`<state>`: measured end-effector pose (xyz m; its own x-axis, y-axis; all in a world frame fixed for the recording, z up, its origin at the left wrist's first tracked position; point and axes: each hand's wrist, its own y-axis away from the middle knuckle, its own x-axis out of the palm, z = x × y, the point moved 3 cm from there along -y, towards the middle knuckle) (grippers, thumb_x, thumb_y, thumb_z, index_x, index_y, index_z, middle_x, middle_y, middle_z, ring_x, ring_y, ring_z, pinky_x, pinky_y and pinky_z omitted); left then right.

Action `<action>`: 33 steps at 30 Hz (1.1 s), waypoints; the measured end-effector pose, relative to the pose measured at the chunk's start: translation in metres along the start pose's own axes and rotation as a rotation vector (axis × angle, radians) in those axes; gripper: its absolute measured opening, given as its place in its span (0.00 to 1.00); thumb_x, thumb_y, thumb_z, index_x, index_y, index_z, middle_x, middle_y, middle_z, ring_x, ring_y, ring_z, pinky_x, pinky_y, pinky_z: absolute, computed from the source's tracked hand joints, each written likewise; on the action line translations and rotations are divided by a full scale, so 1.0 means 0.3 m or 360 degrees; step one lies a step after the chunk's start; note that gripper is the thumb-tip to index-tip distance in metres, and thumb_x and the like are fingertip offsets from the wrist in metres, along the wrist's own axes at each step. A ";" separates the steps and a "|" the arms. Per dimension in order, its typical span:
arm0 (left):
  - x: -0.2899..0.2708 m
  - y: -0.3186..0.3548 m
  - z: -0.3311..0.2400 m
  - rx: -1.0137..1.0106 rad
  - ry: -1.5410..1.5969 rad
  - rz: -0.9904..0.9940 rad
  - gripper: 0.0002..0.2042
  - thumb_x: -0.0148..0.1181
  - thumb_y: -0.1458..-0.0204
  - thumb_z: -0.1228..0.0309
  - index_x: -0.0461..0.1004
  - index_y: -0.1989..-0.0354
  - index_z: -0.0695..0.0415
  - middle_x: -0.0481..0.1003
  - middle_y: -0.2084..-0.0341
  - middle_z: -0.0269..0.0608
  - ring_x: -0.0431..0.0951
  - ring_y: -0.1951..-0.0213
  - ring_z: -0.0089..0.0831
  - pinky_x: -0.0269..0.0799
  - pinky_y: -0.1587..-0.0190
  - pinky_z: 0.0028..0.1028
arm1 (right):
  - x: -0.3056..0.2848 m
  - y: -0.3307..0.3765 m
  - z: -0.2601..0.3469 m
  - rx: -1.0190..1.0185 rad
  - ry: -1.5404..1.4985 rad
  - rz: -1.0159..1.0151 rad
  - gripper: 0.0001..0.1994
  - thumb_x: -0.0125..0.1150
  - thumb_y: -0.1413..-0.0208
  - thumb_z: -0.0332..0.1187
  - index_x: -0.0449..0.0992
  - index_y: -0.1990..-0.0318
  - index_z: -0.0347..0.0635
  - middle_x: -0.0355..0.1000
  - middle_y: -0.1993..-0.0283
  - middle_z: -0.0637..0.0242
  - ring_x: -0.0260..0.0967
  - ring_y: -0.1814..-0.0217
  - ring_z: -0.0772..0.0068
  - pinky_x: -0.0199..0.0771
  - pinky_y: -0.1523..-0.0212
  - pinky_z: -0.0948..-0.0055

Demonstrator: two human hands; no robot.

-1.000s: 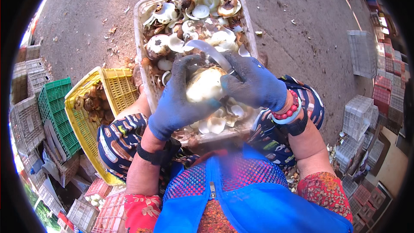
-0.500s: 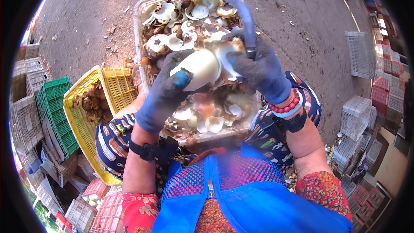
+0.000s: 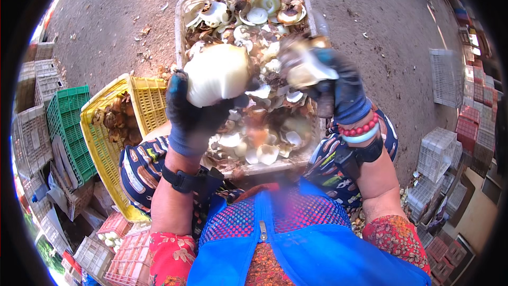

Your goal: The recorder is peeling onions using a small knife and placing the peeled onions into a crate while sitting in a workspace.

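Note:
My left hand (image 3: 191,119), in a dark blue glove, grips a large peeled white onion (image 3: 218,76) over the left side of a pale tub (image 3: 180,32). In my right hand (image 3: 344,87), gloved alike, is a loose piece of onion peel (image 3: 312,73), brown outside and white inside, smeared by motion. A curved knife (image 3: 320,24) with a bluish blade also sticks up from that hand, very blurred; its handle is hidden by the fingers. Onion and peel are apart. Below them, the tub is heaped with onion skins and cut layers (image 3: 257,16).
To the left, a yellow crate (image 3: 114,169) holding brown onions leans by my knee. Stacked green crates (image 3: 69,132) and a pink crate (image 3: 129,259) stand farther left. Grey and red crates (image 3: 436,145) line the right side. Scraps lie scattered on the ground (image 3: 121,26).
My hands have moved apart: the left one carries the onion up and left, the right one takes the peel right. The peel has come away from the onion. The tub sits slightly farther right in view.

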<state>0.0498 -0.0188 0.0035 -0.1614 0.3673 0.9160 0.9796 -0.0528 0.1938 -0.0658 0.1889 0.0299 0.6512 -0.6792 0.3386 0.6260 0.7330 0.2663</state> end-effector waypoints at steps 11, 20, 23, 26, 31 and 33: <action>0.008 -0.003 0.038 0.0118 -0.1285 -0.0386 0.32 0.58 0.53 0.60 0.57 0.41 0.62 0.66 0.50 0.51 0.70 0.48 0.39 0.70 0.47 0.35 | 0.147 0.012 -0.025 0.0204 0.0431 -0.0051 0.27 0.61 0.45 0.40 0.64 0.42 0.35 0.70 0.53 0.57 0.69 0.53 0.69 0.70 0.53 0.69; 0.001 0.007 0.028 -0.0093 -0.0227 -0.0119 0.30 0.56 0.47 0.61 0.56 0.38 0.59 0.66 0.46 0.49 0.67 0.42 0.42 0.63 0.40 0.42 | 0.130 -0.005 -0.038 -0.0021 0.0551 -0.0132 0.32 0.57 0.47 0.33 0.54 0.35 0.39 0.69 0.54 0.58 0.67 0.56 0.68 0.68 0.55 0.67; -0.008 -0.001 0.025 -0.0131 -0.0193 -0.0255 0.29 0.57 0.47 0.59 0.57 0.39 0.59 0.67 0.47 0.47 0.67 0.43 0.40 0.62 0.40 0.42 | 0.124 -0.024 -0.025 -0.0158 0.0492 -0.0227 0.19 0.55 0.48 0.30 0.65 0.47 0.40 0.70 0.64 0.67 0.66 0.69 0.81 0.67 0.70 0.79; -0.005 -0.015 0.045 -0.0065 -0.0204 -0.0311 0.29 0.62 0.50 0.56 0.62 0.44 0.59 0.71 0.51 0.41 0.70 0.47 0.34 0.64 0.42 0.37 | 0.150 -0.019 0.015 -0.0117 0.0432 -0.0187 0.15 0.54 0.48 0.28 0.69 0.52 0.40 0.70 0.68 0.69 0.65 0.74 0.85 0.68 0.74 0.82; -0.036 -0.025 0.060 0.0028 -0.0242 -0.0371 0.29 0.67 0.55 0.52 0.70 0.50 0.60 0.77 0.58 0.34 0.75 0.53 0.25 0.67 0.46 0.30 | 0.094 -0.013 -0.001 0.0079 -0.0262 0.0014 0.12 0.55 0.46 0.30 0.71 0.54 0.40 0.71 0.68 0.68 0.67 0.74 0.83 0.71 0.74 0.80; -0.087 -0.015 0.026 0.0667 -0.1953 0.0022 0.22 0.53 0.44 0.64 0.63 0.41 0.56 0.69 0.45 0.43 0.68 0.43 0.40 0.65 0.40 0.41 | 0.060 -0.007 -0.008 0.0403 -0.0156 -0.0493 0.13 0.56 0.44 0.32 0.71 0.53 0.37 0.71 0.67 0.66 0.68 0.74 0.80 0.73 0.74 0.79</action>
<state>0.0506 -0.0210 -0.0240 -0.1551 0.9869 -0.0446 0.9789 0.1474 -0.1416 -0.0543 0.1751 0.0333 0.3970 -0.8713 0.2886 0.6526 0.4890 0.5788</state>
